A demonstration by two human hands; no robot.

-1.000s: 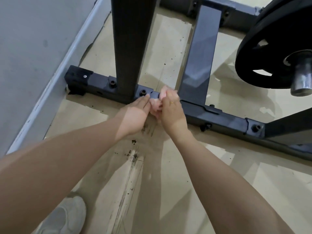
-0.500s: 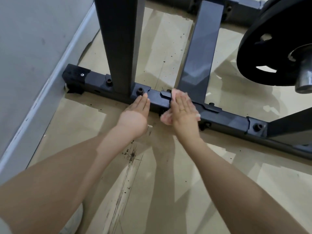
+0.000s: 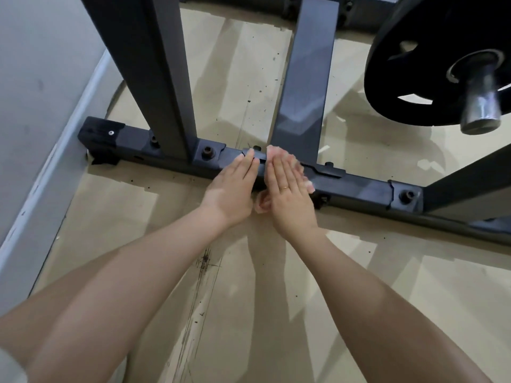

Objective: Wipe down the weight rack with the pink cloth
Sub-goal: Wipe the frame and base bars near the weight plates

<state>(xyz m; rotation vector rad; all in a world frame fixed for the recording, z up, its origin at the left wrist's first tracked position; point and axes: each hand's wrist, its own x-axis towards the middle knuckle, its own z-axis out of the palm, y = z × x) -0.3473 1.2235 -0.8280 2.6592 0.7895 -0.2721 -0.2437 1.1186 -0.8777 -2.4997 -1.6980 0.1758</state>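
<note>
The weight rack's dark base bar [image 3: 362,192] runs across the floor from the wall at the left to the right edge. My right hand [image 3: 287,189] lies flat with straight fingers on the pink cloth [image 3: 261,203], pressing it against the bar where a cross beam [image 3: 304,78] joins. Only the cloth's edges show around that hand. My left hand [image 3: 233,189] rests flat on the bar just to the left, fingers straight, close beside the right hand.
A thick upright post [image 3: 149,73] rises from the bar at the left. A black weight plate [image 3: 431,59] on a steel peg [image 3: 481,106] hangs at the upper right. A grey wall [image 3: 41,92] borders the left. The tan floor [image 3: 276,299] carries dark scuff marks.
A second ago both hands were bunched around the cloth. They have since flattened out, the right hand spreading the cloth on the bar, and the left hand has moved closer to the right.
</note>
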